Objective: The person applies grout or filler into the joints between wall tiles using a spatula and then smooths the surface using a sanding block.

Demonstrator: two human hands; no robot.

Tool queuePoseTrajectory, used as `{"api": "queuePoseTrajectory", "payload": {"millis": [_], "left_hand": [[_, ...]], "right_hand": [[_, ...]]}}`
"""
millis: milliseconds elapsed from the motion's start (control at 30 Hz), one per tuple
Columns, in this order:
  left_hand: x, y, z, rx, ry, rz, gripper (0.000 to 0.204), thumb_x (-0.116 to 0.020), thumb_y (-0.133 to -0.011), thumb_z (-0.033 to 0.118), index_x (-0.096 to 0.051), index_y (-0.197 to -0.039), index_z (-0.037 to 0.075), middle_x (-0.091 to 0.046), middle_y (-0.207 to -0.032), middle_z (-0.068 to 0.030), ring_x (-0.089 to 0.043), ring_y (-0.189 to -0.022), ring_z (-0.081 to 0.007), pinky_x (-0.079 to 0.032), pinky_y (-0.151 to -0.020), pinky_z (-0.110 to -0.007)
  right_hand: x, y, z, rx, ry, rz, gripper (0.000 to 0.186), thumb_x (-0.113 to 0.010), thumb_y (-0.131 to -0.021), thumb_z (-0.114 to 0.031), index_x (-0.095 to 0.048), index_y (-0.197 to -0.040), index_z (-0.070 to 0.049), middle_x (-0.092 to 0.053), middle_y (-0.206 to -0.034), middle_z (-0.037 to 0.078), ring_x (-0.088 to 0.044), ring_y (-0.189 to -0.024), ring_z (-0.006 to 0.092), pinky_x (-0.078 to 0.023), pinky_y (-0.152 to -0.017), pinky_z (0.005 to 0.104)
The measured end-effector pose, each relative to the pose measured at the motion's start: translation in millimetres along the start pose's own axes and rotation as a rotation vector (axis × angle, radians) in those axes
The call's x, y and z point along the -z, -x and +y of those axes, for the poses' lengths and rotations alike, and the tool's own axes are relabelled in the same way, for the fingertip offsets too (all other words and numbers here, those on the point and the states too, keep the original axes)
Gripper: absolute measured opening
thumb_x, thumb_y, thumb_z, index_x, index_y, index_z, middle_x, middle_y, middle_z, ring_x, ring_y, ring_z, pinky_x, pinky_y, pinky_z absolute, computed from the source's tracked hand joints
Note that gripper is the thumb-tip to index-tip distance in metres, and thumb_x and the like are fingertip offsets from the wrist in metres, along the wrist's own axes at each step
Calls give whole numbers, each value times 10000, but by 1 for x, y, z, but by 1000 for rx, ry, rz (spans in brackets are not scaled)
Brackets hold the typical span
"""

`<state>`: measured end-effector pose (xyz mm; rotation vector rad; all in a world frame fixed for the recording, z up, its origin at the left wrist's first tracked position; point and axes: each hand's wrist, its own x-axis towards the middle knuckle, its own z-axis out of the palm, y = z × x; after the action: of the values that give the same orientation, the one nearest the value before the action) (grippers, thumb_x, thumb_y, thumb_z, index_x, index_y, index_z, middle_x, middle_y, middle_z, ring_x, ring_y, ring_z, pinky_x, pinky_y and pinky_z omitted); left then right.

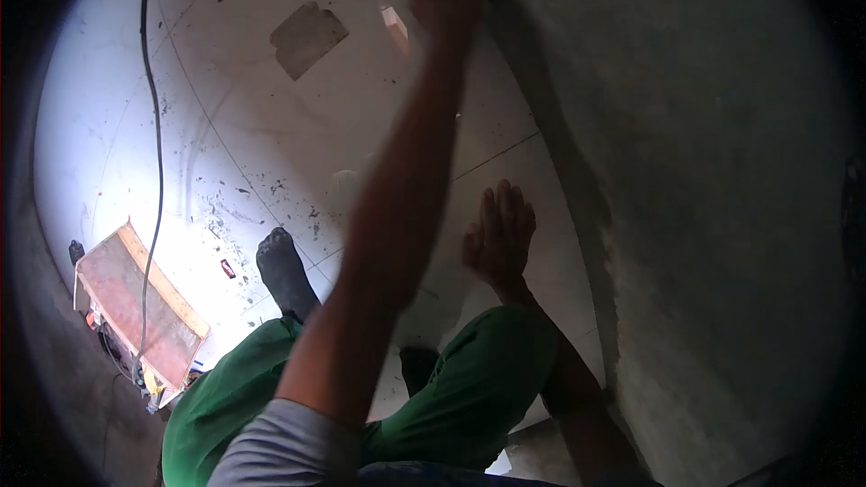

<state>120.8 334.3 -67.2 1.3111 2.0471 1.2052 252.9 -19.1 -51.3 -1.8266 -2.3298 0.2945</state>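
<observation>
My left arm reaches far forward across the floor. At its end my left hand [446, 2] is closed near the foot of the wall, dim and somewhat blurred; whatever its fingers hold cannot be made out. My right hand [502, 233] rests open on the pale tiled floor [492, 140], fingers stretched forward and close together, with nothing in it. Beyond it, left of my left hand, a small pale piece [394, 27] lies on the tiles. Farther left is a flat grey-brown scrap [308, 40] with ragged edges.
A grey plastered wall [704, 171] rises along the right. At the left stands a box with a reddish lid [144, 307] and clutter beside it. A dark cable [155, 108] runs across the floor to it. Dark crumbs and a small red wrapper [227, 269] lie near my dark-socked foot [285, 272].
</observation>
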Motion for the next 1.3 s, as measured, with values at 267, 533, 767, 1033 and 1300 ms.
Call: {"api": "queuePoseTrajectory", "payload": {"millis": [267,533,767,1033,1300], "left_hand": [[-10,37,3,101,243,101,424,-593,-1046,354,-663,-850,-16,-709,-859,-241,-697,-825,-428,-521,-757,-534],[7,125,33,166,103,111,433,-624,-1065,396,-744,-926,4,-770,-926,-186,-737,-820,-381,-538,-733,-528],[31,39,16,168,430,-178,469,-713,-1013,425,-760,-1053,-41,-771,-999,-241,-760,-977,-355,-566,-871,-484],[24,43,17,259,293,-111,453,-787,-965,402,-774,-1033,-45,-775,-938,-237,-762,-878,-355,-572,-850,-477],[6,14,-10,-16,163,62,432,-715,-1014,406,-699,-841,10,-734,-861,-174,-702,-796,-297,-502,-741,-508]], "right_hand": [[-7,8,2,2,44,39,727,-610,-970,-377,-438,-1599,-56,-368,-1694,244,-370,-1539,470,-287,-1228,657],[-17,13,5,-79,32,-60,675,-581,-990,-388,-475,-1570,-59,-423,-1658,254,-423,-1499,490,-314,-1190,681],[-14,12,3,41,38,67,644,-450,-1060,-379,-486,-1573,9,-447,-1642,265,-399,-1520,494,-301,-1213,653],[-8,4,-3,-4,35,37,615,-443,-1037,-339,-501,-1554,-12,-432,-1653,257,-398,-1526,477,-309,-1207,656],[2,6,-9,-99,89,-135,623,-443,-1036,-358,-479,-1569,-39,-425,-1660,236,-393,-1536,462,-308,-1222,659]]}}
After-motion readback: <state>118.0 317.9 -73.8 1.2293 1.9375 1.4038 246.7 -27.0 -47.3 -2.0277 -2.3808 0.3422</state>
